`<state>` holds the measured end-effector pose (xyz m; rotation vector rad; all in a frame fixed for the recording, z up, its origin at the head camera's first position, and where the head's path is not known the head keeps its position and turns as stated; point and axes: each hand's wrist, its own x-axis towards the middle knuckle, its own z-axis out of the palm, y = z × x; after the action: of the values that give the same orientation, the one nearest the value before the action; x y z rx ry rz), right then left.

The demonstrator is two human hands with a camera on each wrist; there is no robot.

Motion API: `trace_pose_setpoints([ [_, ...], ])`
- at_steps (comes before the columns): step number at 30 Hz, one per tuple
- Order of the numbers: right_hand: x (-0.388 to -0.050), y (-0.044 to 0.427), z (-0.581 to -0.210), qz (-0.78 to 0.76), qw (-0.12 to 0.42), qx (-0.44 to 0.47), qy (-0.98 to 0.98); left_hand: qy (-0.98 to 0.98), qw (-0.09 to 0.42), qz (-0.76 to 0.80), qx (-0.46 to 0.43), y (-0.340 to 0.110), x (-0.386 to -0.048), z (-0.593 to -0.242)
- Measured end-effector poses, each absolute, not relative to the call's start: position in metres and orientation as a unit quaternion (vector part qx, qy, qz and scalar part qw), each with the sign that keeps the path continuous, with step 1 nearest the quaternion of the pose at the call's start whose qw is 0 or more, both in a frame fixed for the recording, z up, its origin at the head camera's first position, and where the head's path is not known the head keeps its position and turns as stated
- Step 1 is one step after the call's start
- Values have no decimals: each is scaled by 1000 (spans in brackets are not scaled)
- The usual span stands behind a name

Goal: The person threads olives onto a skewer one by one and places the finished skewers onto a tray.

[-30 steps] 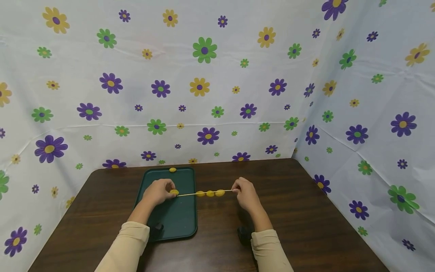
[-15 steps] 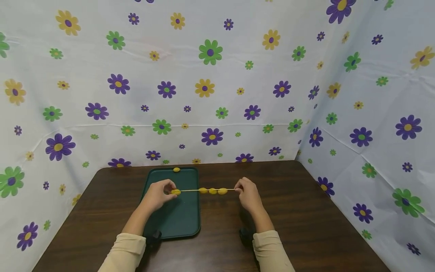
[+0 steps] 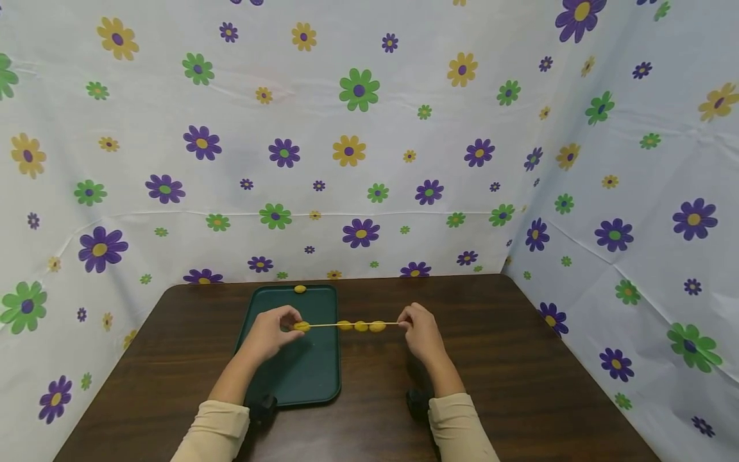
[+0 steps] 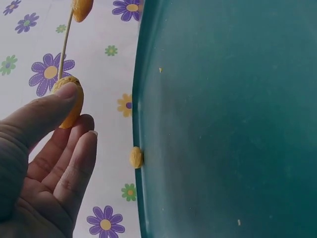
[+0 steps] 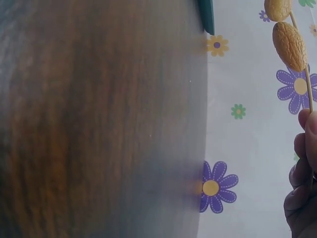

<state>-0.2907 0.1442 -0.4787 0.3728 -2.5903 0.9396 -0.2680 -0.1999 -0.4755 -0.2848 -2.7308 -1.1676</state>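
A thin wooden skewer (image 3: 326, 325) is held level above the table, with three yellow, wrinkled oval pieces (image 3: 360, 326) on it near its right half. My right hand (image 3: 424, 333) pinches the skewer's right end; in the right wrist view the fingers (image 5: 299, 144) curl around it. My left hand (image 3: 268, 332) pinches another yellow piece (image 3: 301, 326) at the skewer's left end, over the tray. In the left wrist view the thumb presses that piece (image 4: 74, 106) against the fingers, and the skewer (image 4: 63, 54) meets its top.
A dark green tray (image 3: 306, 378) lies on the brown wooden table (image 3: 519, 385), left of the middle. One yellow piece (image 3: 300, 289) rests at the tray's far rim. Behind and to the right hangs a white flowered cloth (image 3: 381, 256).
The view has shifted slightly. The left hand's piece, earlier beside the skewer's left end, now lines up with it. The right hand keeps its hold.
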Motion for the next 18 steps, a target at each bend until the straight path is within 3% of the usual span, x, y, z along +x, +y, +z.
trace_pose_setpoints([
  [18,-290,143,-481,333,190,154,-911,-906,98,-395,-114,-200,-263,-475],
])
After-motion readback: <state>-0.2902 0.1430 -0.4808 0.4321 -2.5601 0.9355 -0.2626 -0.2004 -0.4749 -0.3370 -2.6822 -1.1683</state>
